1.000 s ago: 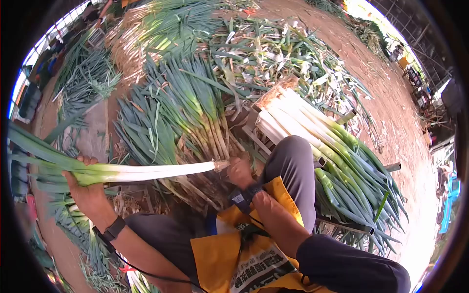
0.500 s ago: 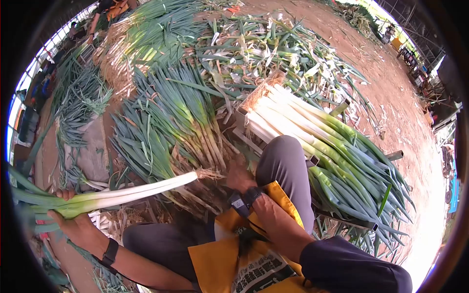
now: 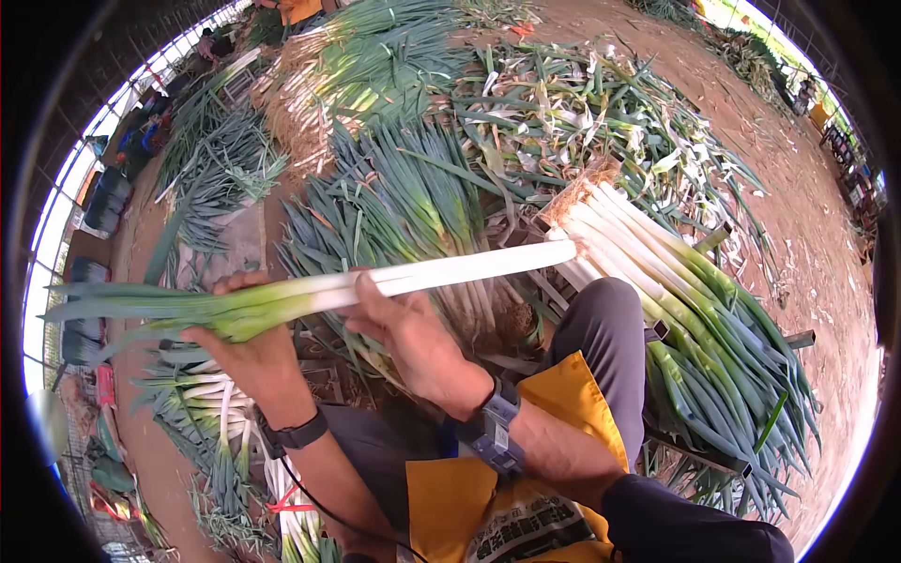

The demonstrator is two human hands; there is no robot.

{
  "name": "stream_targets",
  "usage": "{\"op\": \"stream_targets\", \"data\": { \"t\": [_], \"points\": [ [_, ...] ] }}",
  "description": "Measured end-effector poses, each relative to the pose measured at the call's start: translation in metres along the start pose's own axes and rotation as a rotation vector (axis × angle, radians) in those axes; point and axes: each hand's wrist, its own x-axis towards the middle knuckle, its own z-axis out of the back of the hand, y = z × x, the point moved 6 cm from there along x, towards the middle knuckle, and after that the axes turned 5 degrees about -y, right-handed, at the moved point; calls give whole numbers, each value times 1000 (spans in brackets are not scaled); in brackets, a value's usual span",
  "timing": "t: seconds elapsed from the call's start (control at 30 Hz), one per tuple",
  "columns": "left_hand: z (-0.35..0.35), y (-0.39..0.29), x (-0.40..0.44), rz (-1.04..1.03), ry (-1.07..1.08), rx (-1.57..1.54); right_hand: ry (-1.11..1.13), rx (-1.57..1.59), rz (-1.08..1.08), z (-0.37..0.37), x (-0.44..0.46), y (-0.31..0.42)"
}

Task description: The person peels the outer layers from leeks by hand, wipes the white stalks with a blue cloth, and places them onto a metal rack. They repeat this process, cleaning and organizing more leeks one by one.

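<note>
A long green onion [image 3: 479,266] lies across the view, its white root end pointing right and its green leaves left. My left hand [image 3: 251,352] is wrapped round its green part. Farther along, my right hand [image 3: 404,342] grips the pale stalk, thumb on the near side. Just beyond the root end, cleaned onions [image 3: 657,263] lie in a stack on a metal rack [image 3: 715,236], roots toward the upper left. Behind the held onion is a pile of unpeeled onions [image 3: 404,202], partly hidden by it.
Stripped leaves [image 3: 601,122] cover the ground beyond. More onions [image 3: 375,66] lie at the top, and others [image 3: 221,159] at the left. A bundle with a red tie [image 3: 293,507] is at lower left. Part of another person in orange [image 3: 298,11] shows at the top edge.
The held onion has moved right and up, its root end now near the stack. My right hand has come from beside the roots onto the stalk. The camera view has shifted left.
</note>
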Motion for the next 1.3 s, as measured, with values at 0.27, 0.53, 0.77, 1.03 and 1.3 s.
{"op": "stream_targets", "data": {
  "t": [0.27, 0.53, 0.77, 1.03, 1.3],
  "points": [
    [-19, 122, -32, 505, 386, 163, -144, 640, 227, -5, -18, 74],
    [9, 196, -91, 959, 476, 642, -380, 494, 976, 123, -82, 281],
    [17, 194, -92, 1031, 471, 872, -701, -805, 1789, 131, -291, 498],
    [41, 218, -90, 1067, 363, 1066, -1011, -2190, 926, 158, -284, 515],
    [62, 226, -104, 1141, 333, 1131, -767, -2571, 363, 244, -275, 516]
  ]
}}
